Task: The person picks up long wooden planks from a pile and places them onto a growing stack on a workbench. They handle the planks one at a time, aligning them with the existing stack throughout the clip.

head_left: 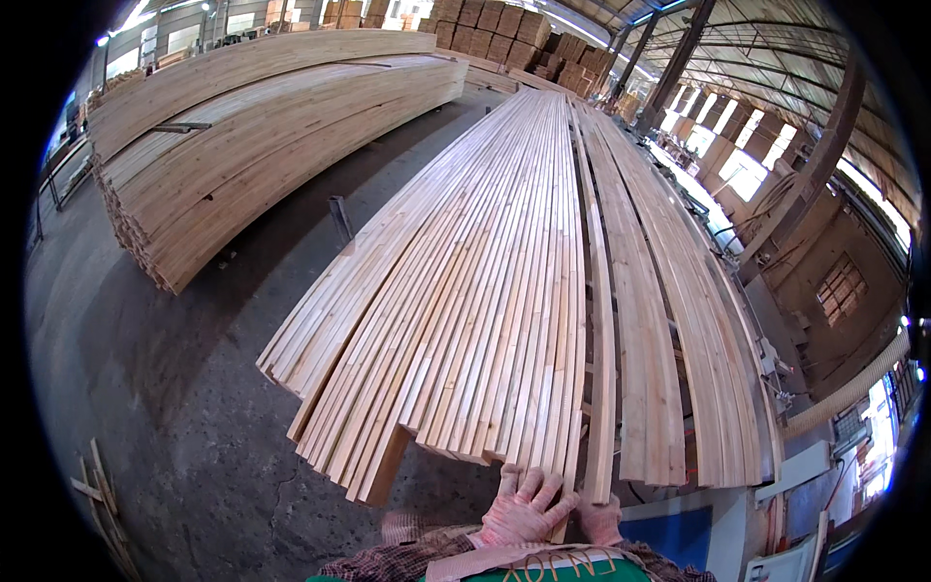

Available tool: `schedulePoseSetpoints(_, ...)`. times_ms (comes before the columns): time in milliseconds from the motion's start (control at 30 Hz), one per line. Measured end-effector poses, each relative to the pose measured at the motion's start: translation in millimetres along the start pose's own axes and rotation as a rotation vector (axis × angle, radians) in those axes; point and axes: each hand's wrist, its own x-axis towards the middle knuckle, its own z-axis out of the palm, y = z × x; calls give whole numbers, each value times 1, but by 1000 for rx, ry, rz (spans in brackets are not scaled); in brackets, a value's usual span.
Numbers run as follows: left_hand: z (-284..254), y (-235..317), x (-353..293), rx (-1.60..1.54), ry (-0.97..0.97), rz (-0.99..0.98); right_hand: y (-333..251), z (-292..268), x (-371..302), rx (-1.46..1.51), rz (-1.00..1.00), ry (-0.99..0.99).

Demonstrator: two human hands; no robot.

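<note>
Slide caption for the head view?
Left hand and right hand at the near ends of long, narrow, pale wooden strips; a pale timber stack at left.

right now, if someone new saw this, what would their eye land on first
Likely the broad spread of long pale wooden strips, fanning down the middle of the view toward the lower edge. Next comes the large stack of timber at the upper left, looking bowed through the fisheye lens. At bottom centre, the left hand lays its spread fingers at the strip ends, with the right hand beside it.
</note>
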Motion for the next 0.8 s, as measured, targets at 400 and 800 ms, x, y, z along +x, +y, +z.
schedulePoseSetpoints(400,-1,4,-2,-4,-92,-30,-4,-14,-38,-155,244,-83)
schedulePoseSetpoints(800,-21,17,8,64,-194,-45,-16,-25,-37,-195,59,-191)
